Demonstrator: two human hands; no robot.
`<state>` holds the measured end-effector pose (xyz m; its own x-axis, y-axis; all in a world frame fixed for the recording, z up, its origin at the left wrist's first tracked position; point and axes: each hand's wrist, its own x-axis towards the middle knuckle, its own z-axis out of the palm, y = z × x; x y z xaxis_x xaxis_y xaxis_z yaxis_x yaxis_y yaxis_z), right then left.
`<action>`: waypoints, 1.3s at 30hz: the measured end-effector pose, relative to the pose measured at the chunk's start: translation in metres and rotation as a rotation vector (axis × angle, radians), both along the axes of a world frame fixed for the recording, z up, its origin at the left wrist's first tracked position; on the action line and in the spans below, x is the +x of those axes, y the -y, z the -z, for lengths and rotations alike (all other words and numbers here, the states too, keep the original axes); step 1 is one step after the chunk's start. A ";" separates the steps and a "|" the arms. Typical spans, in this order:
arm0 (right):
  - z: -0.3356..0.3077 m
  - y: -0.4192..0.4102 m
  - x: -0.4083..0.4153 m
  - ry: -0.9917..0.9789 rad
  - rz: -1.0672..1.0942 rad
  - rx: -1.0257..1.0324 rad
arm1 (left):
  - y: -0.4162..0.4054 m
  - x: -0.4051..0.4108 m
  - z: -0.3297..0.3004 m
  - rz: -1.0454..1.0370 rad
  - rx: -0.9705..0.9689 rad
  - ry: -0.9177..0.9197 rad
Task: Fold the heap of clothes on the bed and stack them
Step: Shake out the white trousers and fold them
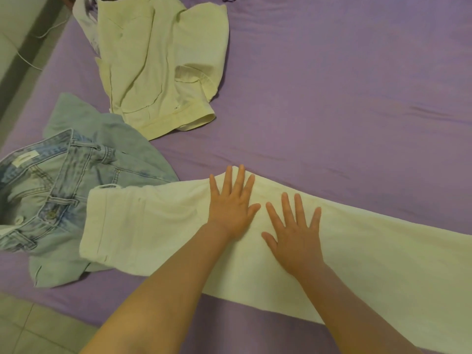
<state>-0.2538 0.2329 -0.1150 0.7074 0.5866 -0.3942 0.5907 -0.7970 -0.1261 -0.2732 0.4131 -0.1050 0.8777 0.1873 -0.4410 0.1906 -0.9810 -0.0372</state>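
Bed (332, 98) — purple sheet, carrying everything listed.

White trousers (158, 226) — laid lengthwise across the near edge, waistband to the left, legs running off frame to the right. Step in hand, by judgement: smoothing flat before folding. The next move calls for lifting the leg end and bringing it over to the waistband.

Light-blue jeans (51, 180) — unfolded, crumpled at far left, their edge under the trousers' waistband; they may catch on the fold.

Pale yellow garment (158, 62) — possibly shorts, rumpled, well apart toward the far side; a paler cloth beneath it, too little shown to name.

Left hand (231, 200) — flat on the trousers, fingers spread, gripping nothing.

Right hand (293, 233) — just beside it, likewise flat and splayed, pressing only.
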 end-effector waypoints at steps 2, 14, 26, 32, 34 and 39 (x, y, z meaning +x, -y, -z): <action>-0.003 0.017 -0.025 -0.034 0.044 -0.009 | 0.023 -0.024 -0.005 0.031 -0.041 0.041; -0.022 0.128 -0.089 -0.297 0.371 -0.194 | 0.093 -0.093 -0.025 0.017 -0.168 -0.351; -0.058 0.307 -0.046 -0.402 0.783 -0.354 | 0.222 -0.083 -0.035 0.108 -0.222 -0.337; -0.071 0.259 -0.037 -0.335 0.585 -0.417 | 0.218 -0.084 -0.043 0.057 -0.247 -0.329; -0.077 0.225 -0.045 -0.312 0.411 -0.302 | 0.210 -0.083 -0.050 0.026 -0.307 -0.297; -0.086 0.134 -0.063 -0.353 0.239 -0.102 | 0.169 -0.093 -0.066 -0.132 -0.408 -0.160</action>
<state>-0.3165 0.0990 -0.0287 0.6301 0.3681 -0.6837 0.3230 -0.9250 -0.2003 -0.3663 0.2445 -0.0391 0.7732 0.0758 -0.6297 0.3381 -0.8893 0.3080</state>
